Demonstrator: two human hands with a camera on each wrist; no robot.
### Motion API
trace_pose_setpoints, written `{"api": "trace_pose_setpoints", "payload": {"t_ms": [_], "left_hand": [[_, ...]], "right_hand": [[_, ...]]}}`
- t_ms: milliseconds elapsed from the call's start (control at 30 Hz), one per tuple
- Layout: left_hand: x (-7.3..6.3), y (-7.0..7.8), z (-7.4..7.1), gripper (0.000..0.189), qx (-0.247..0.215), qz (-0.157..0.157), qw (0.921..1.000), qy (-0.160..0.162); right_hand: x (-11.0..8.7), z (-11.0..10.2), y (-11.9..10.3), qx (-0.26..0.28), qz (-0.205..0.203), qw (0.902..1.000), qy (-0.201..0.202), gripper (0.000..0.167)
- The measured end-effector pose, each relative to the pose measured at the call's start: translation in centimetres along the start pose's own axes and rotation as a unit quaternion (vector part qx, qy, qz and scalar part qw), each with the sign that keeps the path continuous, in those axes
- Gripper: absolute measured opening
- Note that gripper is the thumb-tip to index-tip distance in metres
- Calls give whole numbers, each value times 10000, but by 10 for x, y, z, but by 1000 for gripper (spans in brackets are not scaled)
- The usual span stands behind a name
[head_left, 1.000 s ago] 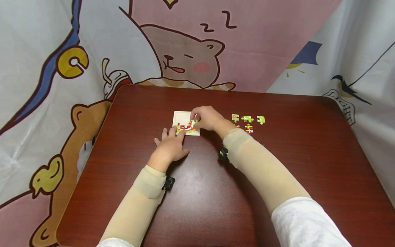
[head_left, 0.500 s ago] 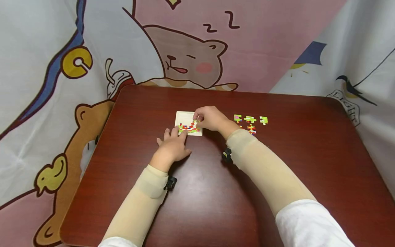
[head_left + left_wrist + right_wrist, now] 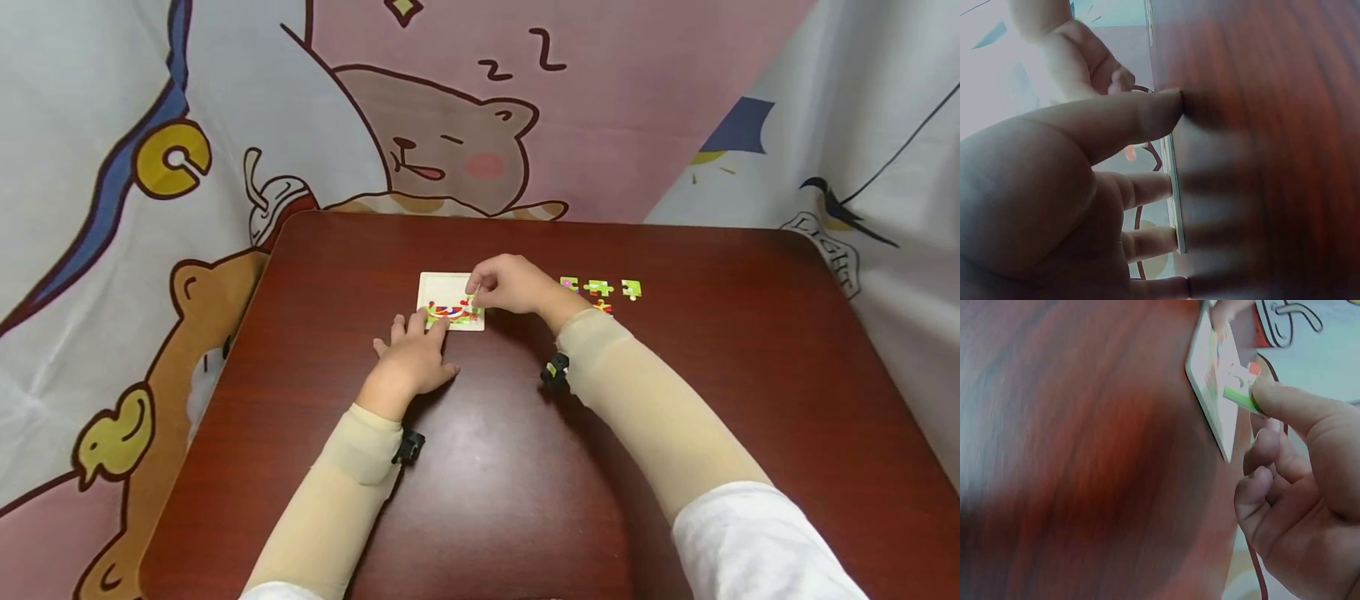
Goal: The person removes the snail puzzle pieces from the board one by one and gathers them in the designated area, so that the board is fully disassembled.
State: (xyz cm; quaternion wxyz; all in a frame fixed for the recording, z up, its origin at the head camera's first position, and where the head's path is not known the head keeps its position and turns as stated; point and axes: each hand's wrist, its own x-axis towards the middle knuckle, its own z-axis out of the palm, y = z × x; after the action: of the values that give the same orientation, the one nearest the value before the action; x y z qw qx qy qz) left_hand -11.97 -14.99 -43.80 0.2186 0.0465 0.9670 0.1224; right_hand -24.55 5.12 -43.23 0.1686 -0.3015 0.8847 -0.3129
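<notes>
A pale square puzzle tray [image 3: 442,287] lies on the table, its front part filled with colourful pieces and its back part bare. My right hand [image 3: 513,287] is over the tray's right side, pinching a jigsaw puzzle piece [image 3: 1240,392] between thumb and forefinger. That piece is tilted above the tray in the right wrist view, with white, green and a red tab showing. At the tray's front left, my left hand [image 3: 408,362] rests with fingers spread. Its fingertips [image 3: 1166,185] lie on the tray's near edge, as the left wrist view shows.
Several loose puzzle pieces [image 3: 598,288] lie right of the tray, partly hidden by the right forearm. The dark red wooden table [image 3: 510,500] has rounded corners. A cartoon-printed curtain [image 3: 435,125] hangs close behind it.
The right hand has shifted slightly right over the tray, and the puzzle piece in it now appears more edge-on. The left hand stays at the tray's edge. The head view shifts a little.
</notes>
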Motion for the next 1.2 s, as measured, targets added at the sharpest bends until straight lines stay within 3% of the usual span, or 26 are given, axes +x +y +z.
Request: {"api": "trace_pose_setpoints", "payload": {"t_ms": [367, 500, 767, 967, 1200], "left_hand": [[-5, -5, -4, 85, -77, 26, 10000, 18], [-5, -6, -6, 85, -158, 30, 9999, 14], [-3, -1, -8, 81, -191, 31, 9998, 59], [-3, 2, -6, 78, 49, 417, 9983, 409], [-2, 5, 2, 79, 364, 715, 9939, 751]], "right_hand": [[-42, -47, 40, 481, 775, 9956, 206, 10], [-60, -63, 56, 603, 946, 9936, 98, 11], [-107, -97, 95, 212, 1382, 9901, -70, 13], [-131, -111, 115, 247, 1721, 9846, -171, 16], [-142, -112, 128, 284, 1851, 9818, -307, 19]]}}
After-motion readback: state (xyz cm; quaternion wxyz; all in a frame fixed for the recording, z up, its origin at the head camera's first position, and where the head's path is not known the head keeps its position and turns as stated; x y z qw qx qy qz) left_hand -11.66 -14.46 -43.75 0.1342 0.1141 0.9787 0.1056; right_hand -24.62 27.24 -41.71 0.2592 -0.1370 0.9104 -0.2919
